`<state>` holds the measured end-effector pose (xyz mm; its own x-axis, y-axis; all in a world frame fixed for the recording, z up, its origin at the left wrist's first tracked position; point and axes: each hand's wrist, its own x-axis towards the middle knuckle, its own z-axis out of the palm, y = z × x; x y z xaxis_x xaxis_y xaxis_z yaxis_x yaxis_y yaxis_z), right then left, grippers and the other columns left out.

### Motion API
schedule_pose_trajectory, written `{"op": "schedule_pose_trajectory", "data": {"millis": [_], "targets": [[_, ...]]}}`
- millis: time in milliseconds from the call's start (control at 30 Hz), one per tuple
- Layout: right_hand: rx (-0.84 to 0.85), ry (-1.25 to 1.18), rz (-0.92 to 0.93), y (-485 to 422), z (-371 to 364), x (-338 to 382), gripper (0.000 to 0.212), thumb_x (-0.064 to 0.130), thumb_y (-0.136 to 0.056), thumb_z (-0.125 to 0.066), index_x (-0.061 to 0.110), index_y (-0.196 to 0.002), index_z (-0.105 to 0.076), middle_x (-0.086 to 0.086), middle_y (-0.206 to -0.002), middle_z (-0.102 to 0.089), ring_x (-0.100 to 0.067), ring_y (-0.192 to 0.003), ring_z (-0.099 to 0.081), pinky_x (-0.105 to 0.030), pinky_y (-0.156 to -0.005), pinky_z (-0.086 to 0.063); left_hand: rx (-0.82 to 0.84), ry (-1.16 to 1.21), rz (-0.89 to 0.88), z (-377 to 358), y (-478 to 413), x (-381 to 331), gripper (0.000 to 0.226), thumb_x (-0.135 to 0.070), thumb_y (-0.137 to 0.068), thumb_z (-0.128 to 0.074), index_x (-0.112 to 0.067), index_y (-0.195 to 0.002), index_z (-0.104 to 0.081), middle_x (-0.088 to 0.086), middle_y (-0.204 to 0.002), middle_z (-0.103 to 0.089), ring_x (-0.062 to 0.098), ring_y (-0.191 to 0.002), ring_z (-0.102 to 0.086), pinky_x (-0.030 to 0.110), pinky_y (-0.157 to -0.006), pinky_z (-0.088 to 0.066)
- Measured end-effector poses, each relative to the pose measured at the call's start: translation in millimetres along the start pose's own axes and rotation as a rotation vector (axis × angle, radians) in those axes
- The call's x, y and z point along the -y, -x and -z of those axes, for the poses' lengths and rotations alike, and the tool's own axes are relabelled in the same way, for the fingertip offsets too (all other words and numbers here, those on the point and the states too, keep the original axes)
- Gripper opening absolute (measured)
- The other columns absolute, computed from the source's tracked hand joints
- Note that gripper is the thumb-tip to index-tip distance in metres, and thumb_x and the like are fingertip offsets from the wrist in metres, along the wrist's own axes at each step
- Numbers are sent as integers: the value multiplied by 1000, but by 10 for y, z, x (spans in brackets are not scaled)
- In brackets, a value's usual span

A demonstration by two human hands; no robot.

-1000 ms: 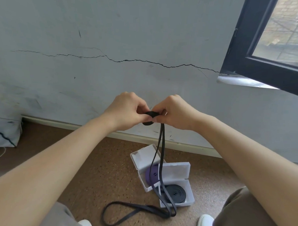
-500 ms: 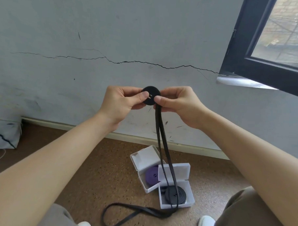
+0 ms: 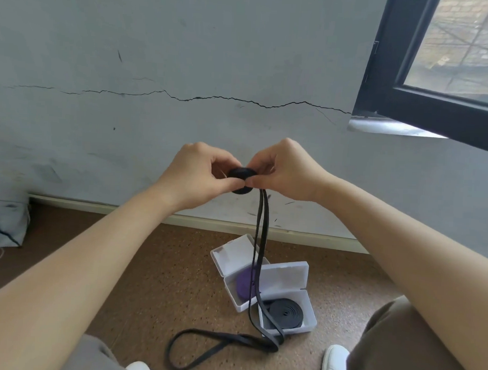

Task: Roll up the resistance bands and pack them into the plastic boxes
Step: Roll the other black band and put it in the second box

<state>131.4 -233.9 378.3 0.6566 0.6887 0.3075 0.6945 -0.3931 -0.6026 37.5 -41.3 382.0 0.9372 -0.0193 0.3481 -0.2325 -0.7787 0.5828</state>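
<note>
Both left hand (image 3: 201,177) and right hand (image 3: 289,173) are pinching the coiled end of a black resistance band (image 3: 241,173), tail trailing onto the floor (image 3: 163,287).

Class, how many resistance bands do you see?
3: black band, part-rolled, held up; purple band in far box; black coil in near box. None seems hidden.

- A single wide-angle view, worn on the person's head, looks forward and down.
- It faces the cracked wall (image 3: 187,56), which meets the floor (image 3: 177,279) at its far edge, across mid-frame; a window (image 3: 452,54) fills the upper right corner.
- The left hand (image 3: 198,177) and right hand (image 3: 288,172) sit close, centre frame; the floor lies farther below, running down to a white shoe (image 3: 334,365) at the bottom edge.
</note>
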Motion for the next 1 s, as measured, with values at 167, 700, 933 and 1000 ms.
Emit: {"op": "schedule_pose_trajectory", "data": {"millis": [167,700,933,1000], "targets": [[127,221,95,6,-66,76,7,21,-83,-82,20,-90,-81,5,-74,-72,-14,-72,-65,-38,-72,-56,99,-195,28,-17,10,-35,12,-31,-76,-87,-29,-87,-82,-12,-75,-76,6,-74,-70,25,-69,-52],[-53,-404,-99,40,69,44,20,13,-84,-82,5,-102,-79,-12,-92,-79,-25,-84,-76,-34,-75,-64,-137,606,213,88,22,-91,27,-14,-71,-83,-12,-97,-79,4,-86,-80,23,-82,-78,24,-70,-61],[-152,-679,-109,28,70,116,21,10,-86,-79,0,-105,-76,-22,-99,-77,-24,-86,-76,-42,-89,-62,-280,1025,304,-29,-1,-244,28,-17,-68,-78,-9,-95,-78,6,-92,-80,21,-88,-77,22,-76,-59],[-172,-710,-97,26,75,123,21,9,-88,-77,-1,-107,-75,-23,-101,-76,-26,-86,-75,-42,-88,-61,-267,1155,349,-92,1,-275,27,-15,-69,-77,-8,-94,-78,5,-92,-80,18,-87,-77,19,-75,-58]]}}
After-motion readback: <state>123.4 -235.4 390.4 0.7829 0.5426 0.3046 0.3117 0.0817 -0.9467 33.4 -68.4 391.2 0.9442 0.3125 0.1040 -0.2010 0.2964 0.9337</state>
